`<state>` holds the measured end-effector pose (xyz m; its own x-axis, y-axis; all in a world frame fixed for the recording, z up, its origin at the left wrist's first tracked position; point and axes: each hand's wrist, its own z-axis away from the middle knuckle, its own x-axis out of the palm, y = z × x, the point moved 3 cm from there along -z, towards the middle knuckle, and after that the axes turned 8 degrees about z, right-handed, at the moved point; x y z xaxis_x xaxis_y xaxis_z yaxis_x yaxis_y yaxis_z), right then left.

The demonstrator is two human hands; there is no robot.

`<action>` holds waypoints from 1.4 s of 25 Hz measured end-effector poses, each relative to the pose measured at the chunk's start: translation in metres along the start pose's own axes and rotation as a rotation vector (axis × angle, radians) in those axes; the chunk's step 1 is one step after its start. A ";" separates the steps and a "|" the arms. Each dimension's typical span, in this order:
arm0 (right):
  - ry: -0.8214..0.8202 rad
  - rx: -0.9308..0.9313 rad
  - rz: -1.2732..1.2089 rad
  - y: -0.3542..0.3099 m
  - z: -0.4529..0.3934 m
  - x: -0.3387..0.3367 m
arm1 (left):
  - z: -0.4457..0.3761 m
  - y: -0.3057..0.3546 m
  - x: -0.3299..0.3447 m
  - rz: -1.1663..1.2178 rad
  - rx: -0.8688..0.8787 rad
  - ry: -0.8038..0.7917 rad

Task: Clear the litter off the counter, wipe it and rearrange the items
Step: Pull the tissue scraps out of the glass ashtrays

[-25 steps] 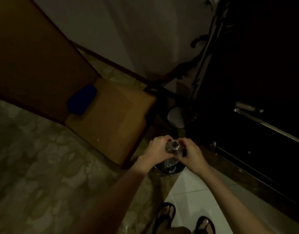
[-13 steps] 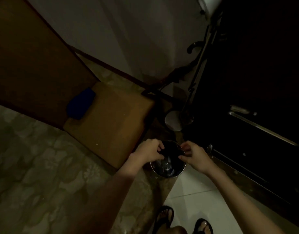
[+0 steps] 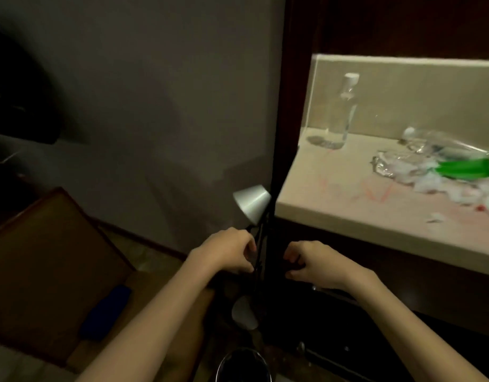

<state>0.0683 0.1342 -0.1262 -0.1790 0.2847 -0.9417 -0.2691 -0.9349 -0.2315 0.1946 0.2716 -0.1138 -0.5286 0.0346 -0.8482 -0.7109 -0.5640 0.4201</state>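
Dim room, grey wall (image 3: 160, 106) ahead, dark cabinet frame right of centre. Head view only. Lit counter (image 3: 334, 199) sits in the recess at right, pale top with red scribbles. Clear bottle (image 3: 340, 111) with white cap stands upright near the back left corner. Litter (image 3: 436, 166) lies heaped toward the right edge: a flattened clear bottle on its side, crumpled foil, white scraps, a green piece on top. Smaller white bits lie apart from the heap near the front edge.

My left hand (image 3: 226, 250) and right hand (image 3: 312, 261) hang below the counter edge, on either side of the dark post, well apart from the litter. Fingers of both curl inward loosely; I see nothing in either hand, though it is too dark to be sure.

Silver lamp shade (image 3: 251, 204) tilts just above my left hand. Bin (image 3: 243, 366) rim shows at the bottom edge, between my forearms. Brown chair (image 3: 53, 271) lower left, blue object (image 3: 105, 312) on it. Pale cup (image 3: 243, 312) lies on the floor near the post.
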 end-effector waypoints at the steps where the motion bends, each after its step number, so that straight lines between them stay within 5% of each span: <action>1: 0.032 0.009 0.010 0.002 0.012 -0.020 | 0.004 0.017 -0.016 -0.005 0.031 0.019; 9: 0.195 0.096 0.000 0.064 0.086 -0.109 | -0.014 0.149 -0.062 -0.052 0.246 0.036; 19: 0.228 0.198 -0.016 0.240 0.110 -0.159 | -0.145 0.287 -0.057 -0.080 0.292 0.052; 35: 0.204 0.353 0.063 0.332 -0.001 -0.180 | -0.290 0.255 -0.080 0.147 -0.017 0.168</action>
<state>0.0118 -0.2274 -0.0332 -0.0238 0.1485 -0.9886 -0.5785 -0.8086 -0.1075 0.1907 -0.1142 -0.0324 -0.5406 -0.1858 -0.8205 -0.6231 -0.5669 0.5389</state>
